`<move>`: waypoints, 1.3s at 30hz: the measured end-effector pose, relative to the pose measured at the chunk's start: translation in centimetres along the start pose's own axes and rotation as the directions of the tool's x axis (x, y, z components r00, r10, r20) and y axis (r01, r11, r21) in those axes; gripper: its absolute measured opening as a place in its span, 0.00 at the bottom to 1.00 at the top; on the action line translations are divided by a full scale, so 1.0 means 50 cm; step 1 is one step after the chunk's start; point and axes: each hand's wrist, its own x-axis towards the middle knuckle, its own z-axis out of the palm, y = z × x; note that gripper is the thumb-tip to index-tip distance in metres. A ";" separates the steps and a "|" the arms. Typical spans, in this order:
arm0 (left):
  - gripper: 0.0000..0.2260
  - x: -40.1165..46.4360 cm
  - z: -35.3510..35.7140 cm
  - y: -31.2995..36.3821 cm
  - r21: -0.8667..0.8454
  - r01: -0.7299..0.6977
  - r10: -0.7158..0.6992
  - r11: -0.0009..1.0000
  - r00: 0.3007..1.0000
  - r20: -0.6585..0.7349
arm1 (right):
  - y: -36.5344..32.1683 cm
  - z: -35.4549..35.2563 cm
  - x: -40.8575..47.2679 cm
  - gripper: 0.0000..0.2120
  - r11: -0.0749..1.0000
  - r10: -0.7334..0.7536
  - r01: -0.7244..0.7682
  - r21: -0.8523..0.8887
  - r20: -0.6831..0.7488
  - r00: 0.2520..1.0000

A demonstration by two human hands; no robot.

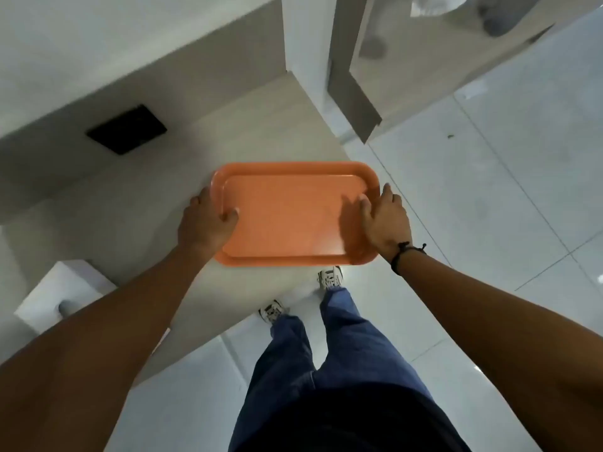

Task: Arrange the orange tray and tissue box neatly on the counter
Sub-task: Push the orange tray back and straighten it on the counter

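The empty orange tray [290,216] lies near the counter's [248,125] corner, its right and near edges past the counter's edge. My left hand [208,223] grips the tray's left rim, thumb inside. My right hand [383,220] grips the right rim, thumb on the inner surface. Whether the tray rests on the counter or is lifted, I cannot tell. The white tissue box [62,291] stands on the counter at the lower left, partly hidden behind my left forearm.
A black square plate [127,128] is set in the counter's top at the back left. A white pillar [305,37] rises at the counter's far end. Glossy white floor tiles [489,177] spread to the right. My legs and shoes stand below the tray.
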 end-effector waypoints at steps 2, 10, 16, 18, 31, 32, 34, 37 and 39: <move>0.30 0.002 0.006 0.001 -0.006 0.041 -0.041 0.999 0.999 0.009 | 0.007 0.013 0.009 0.24 0.999 0.042 -0.042 -0.021 -0.017 0.999; 0.25 0.010 0.015 -0.003 -0.082 0.095 -0.095 0.992 0.995 0.007 | 0.010 0.026 0.048 0.12 0.992 0.115 -0.115 -0.042 -0.010 0.993; 0.26 -0.002 0.009 -0.053 -0.181 0.192 -0.204 0.965 0.977 -0.055 | -0.067 0.031 0.105 0.12 0.997 0.002 0.000 -0.081 0.021 1.000; 0.27 -0.009 0.002 -0.083 -0.223 0.231 -0.252 0.947 0.965 -0.071 | -0.112 0.045 0.125 0.13 0.995 -0.042 0.046 -0.093 0.044 0.998; 0.25 0.001 -0.077 -0.249 -0.325 0.371 -0.435 0.870 0.888 -0.150 | -0.362 0.168 0.206 0.17 0.943 -0.288 0.308 -0.127 0.153 0.945; 0.25 0.005 -0.082 -0.255 -0.322 0.375 -0.439 0.869 0.886 -0.151 | -0.370 0.175 0.210 0.17 0.938 -0.299 0.321 -0.132 0.161 0.940; 0.24 0.011 -0.087 -0.263 -0.315 0.381 -0.442 0.869 0.885 -0.148 | -0.381 0.184 0.217 0.17 0.931 -0.310 0.335 -0.146 0.171 0.935; 0.24 0.014 -0.085 -0.268 -0.338 0.377 -0.443 0.862 0.885 -0.144 | -0.384 0.188 0.223 0.18 0.929 -0.310 0.335 -0.155 0.166 0.936; 0.24 0.015 -0.077 -0.269 -0.339 0.366 -0.434 0.867 0.888 -0.150 | -0.381 0.188 0.222 0.18 0.928 -0.316 0.341 -0.152 0.165 0.934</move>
